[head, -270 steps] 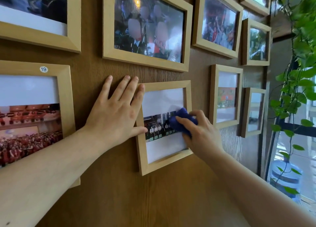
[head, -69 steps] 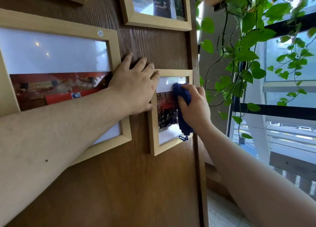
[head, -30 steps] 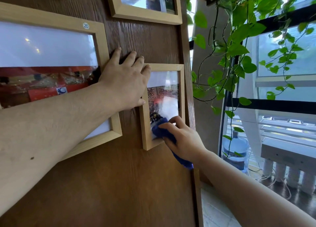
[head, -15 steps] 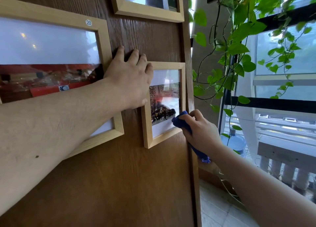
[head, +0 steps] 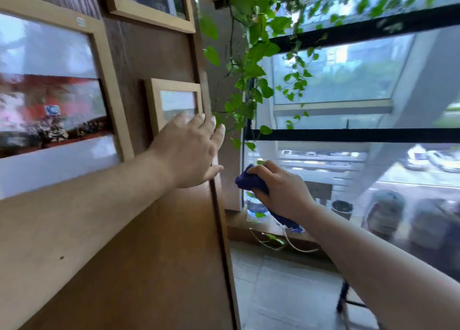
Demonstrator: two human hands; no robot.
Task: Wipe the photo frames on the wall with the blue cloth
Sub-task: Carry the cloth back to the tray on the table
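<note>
From the head view, the left hand (head: 189,153) is spread flat, fingers released, covering the lower part of the small frame (head: 174,100) near the wall's (head: 149,267) edge. The right hand (head: 281,190) is off the wall, in front of the window (head: 348,80), fingers clenched around the blue cloth (head: 249,180), whose tail hangs below the wrist. A big frame (head: 107,63) hangs left, vines (head: 251,63) beside the small one.
</note>
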